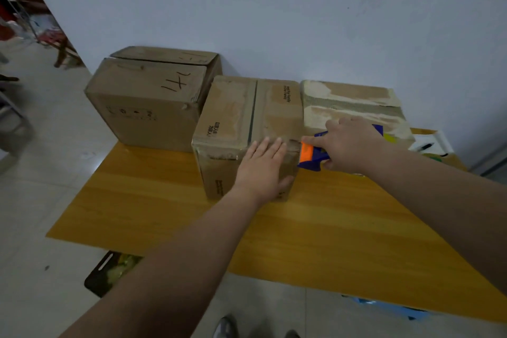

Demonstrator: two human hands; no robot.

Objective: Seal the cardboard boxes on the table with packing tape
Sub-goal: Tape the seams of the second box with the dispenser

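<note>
Three cardboard boxes stand in a row at the far side of a yellow wooden tabletop (pixel 274 233), up against a white wall (pixel 274 8). The left box (pixel 145 101) is the largest and has dark handwriting on its top flaps. The right box (pixel 351 101) has a torn, pale upper surface.

The middle box (pixel 233 115) sits between them, close to both, with its top flaps folded down and a dark seam running from front to back.

The left hand (pixel 263 170) lies flat on this box at its near top edge. Its fingers are straight and together, pointing away from the person, and its palm lies over the front face.

The right hand (pixel 348 143) is curled round a blue and orange tape dispenser (pixel 311 155) and grips it from above. The dispenser's orange front end is at the near right corner of the middle box, just beside the left hand's fingertips. Whether tape is already laid there is hard to tell.

At the tabletop's right edge, behind the right forearm, lies a white object (pixel 430 143). A dark bag (pixel 109 271) lies on the tiled floor (pixel 41 173) under the near left corner, and the tips of shoes (pixel 225 326) show at the bottom.
</note>
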